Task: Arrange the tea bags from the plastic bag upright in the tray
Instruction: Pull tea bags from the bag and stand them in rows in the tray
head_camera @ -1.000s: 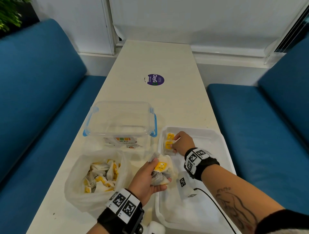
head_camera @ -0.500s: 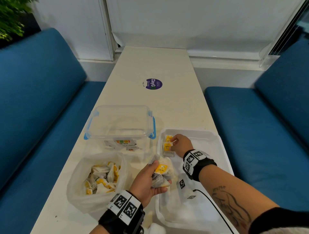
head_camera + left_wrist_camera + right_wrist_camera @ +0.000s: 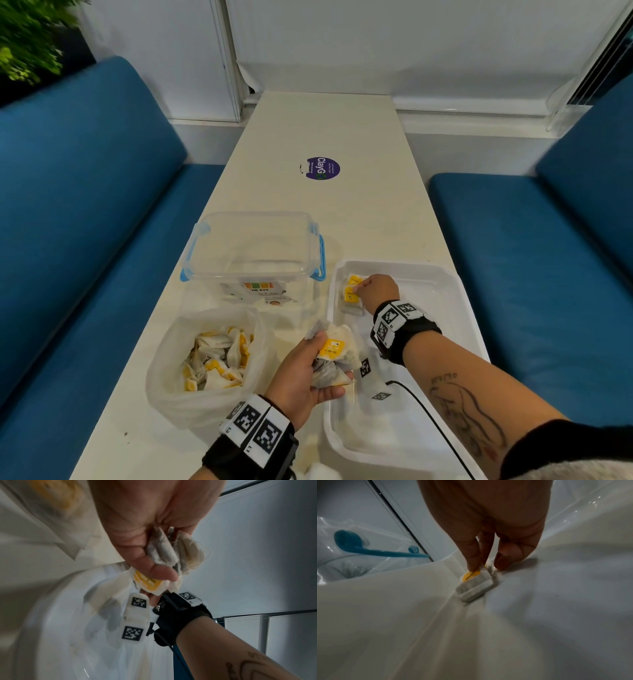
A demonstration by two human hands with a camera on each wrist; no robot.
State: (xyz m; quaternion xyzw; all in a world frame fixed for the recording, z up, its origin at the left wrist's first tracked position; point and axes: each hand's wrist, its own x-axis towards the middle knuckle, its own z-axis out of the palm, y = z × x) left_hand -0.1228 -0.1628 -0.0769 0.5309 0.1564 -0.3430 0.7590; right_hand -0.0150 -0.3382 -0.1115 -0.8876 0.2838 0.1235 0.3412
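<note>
Several tea bags [image 3: 334,359] sit bunched in your left hand [image 3: 301,377], fingers and thumb curled round them, just over the near-left rim of the white tray [image 3: 455,284]. They are flat, pale paper sachets with dark leaf showing through and yellow tags; the left wrist view shows your thumb [image 3: 154,569] pressing one yellow tag against the bundle. To the left of that hand, the plastic bag [image 3: 178,387] lies open on the table [image 3: 342,130], with a loose heap of the same white-and-yellow bags inside. Farther on, your right hand [image 3: 378,291] is down in the tray's far-left corner, thumb and fingertips [image 3: 472,561] pinching the top of the placed tea bags [image 3: 352,296], which stand on edge against the tray wall, yellow tags up. Beyond the plastic bag stands a clear storage box [image 3: 253,246] with blue clips, and farther still a purple sticker [image 3: 322,168].
</note>
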